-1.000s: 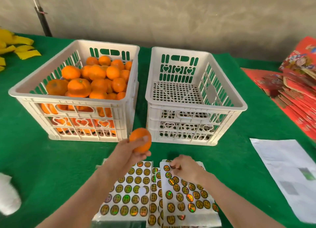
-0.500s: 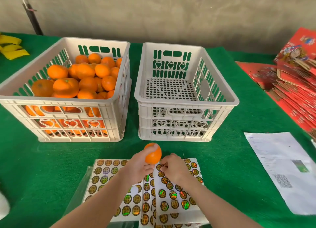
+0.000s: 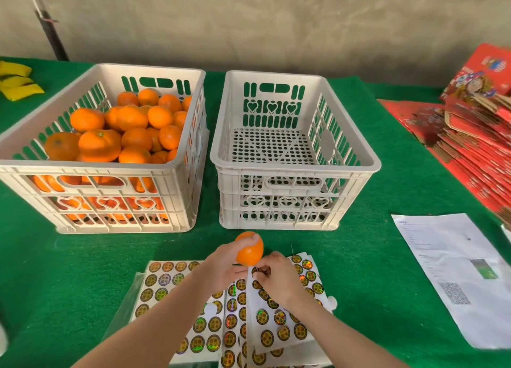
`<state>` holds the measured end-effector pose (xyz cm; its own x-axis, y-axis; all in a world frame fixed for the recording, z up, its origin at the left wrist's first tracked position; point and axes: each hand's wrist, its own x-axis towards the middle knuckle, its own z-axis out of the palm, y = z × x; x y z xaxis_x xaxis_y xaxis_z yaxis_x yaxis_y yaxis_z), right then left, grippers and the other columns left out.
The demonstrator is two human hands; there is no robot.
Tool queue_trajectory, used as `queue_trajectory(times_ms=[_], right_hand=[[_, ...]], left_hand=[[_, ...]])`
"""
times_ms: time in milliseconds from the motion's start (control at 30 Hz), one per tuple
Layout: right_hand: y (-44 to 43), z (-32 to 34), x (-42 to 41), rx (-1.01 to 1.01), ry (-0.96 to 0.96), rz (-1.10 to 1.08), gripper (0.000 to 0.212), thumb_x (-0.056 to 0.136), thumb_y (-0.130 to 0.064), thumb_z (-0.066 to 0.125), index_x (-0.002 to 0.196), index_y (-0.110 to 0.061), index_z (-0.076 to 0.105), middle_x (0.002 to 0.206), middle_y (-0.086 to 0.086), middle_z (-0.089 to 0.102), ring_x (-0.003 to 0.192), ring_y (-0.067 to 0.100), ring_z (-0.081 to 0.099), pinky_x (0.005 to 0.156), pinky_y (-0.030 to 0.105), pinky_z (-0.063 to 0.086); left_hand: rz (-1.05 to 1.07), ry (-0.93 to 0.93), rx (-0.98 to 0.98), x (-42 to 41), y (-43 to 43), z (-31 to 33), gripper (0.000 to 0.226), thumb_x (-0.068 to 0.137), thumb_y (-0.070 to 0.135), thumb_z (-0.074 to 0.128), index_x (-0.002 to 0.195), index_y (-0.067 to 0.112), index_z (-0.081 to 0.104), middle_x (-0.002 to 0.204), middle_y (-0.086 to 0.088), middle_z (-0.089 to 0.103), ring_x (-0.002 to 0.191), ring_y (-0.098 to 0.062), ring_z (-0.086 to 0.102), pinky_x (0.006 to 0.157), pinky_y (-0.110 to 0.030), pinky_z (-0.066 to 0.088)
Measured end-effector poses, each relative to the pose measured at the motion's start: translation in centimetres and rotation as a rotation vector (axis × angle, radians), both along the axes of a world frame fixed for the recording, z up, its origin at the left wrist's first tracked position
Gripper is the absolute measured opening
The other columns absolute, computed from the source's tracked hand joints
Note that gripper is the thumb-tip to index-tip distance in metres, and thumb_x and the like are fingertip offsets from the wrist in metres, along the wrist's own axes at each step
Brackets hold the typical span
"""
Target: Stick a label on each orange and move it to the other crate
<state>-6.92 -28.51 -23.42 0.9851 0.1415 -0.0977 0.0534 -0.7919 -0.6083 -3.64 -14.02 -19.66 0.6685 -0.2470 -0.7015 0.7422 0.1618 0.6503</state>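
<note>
Left hand [image 3: 221, 268] has the orange [image 3: 249, 250] wrapped up, thumb over the top and fingers curled round the back. It's held in the air just above the label sheets [image 3: 166, 284], in front of the gap between the two crates. Right hand [image 3: 279, 280] is tucked right under the fruit, its fingers pinched tight on what looks like one round label [image 3: 262, 270]. It's tiny, hard to be sure from here.

Here's where it could slip. A label that small can fold on itself or cling to a fingertip instead of the peel. The skin is curved and dimpled, so a press on one edge only may leave the rest lifting. That left grip covers a lot of the orange, so there's not much bare peel to aim at.

The sheets lie loose and overlapping on the green worktop [image 3: 359, 257], with both forearms over them, and a careless pull could drag one along.

Then the drop. The empty crate [image 3: 293, 168] has a hard perforated floor, so a toss could bruise. The full crate [image 3: 96, 166] stands just beside it, an easy mix-up.
</note>
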Motion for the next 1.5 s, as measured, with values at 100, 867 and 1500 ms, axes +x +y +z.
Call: queue_trajectory(times_ms=[100,867,1500], right_hand=[[0.1,-0.1,-0.1,0.030,-0.016,-0.022,0.011,0.085,-0.016,0.064,0.095,-0.012,0.068,0.086,-0.003,0.052,0.078,0.010,0.047,0.071,0.020,0.038],[0.8,10.7,-0.6,0.647,-0.199,0.057,0.043,0.079,-0.006,0.065,0.111,-0.028,0.045,0.116,-0.024,0.053,0.114,0.000,0.050,0.096,0.019,0.044],[1.5,18.0,0.9,0.775,-0.172,0.077,0.022,0.088,-0.011,0.061,0.075,-0.029,0.062,0.118,-0.007,0.062,0.114,0.006,0.054,0.091,0.028,0.045]], left_hand=[[-0.019,-0.005,-0.029,-0.4,-0.2,-0.2,0.071,0.073,0.031,0.077,0.131,0.006,0.044,0.121,-0.017,0.058,0.109,-0.029,0.060,0.103,-0.042,0.043],[-0.141,-0.663,0.147,-1.4,2.7,5.9,0.067,0.057,0.035,0.079,0.120,0.041,0.055,0.113,0.006,0.063,0.089,-0.008,0.066,0.072,-0.018,0.050],[0.104,-0.395,-0.366,-0.6,3.1,12.0,0.064,0.063,0.056,0.069,0.114,0.018,0.059,0.092,-0.010,0.065,0.066,-0.016,0.059,0.054,-0.022,0.051]])
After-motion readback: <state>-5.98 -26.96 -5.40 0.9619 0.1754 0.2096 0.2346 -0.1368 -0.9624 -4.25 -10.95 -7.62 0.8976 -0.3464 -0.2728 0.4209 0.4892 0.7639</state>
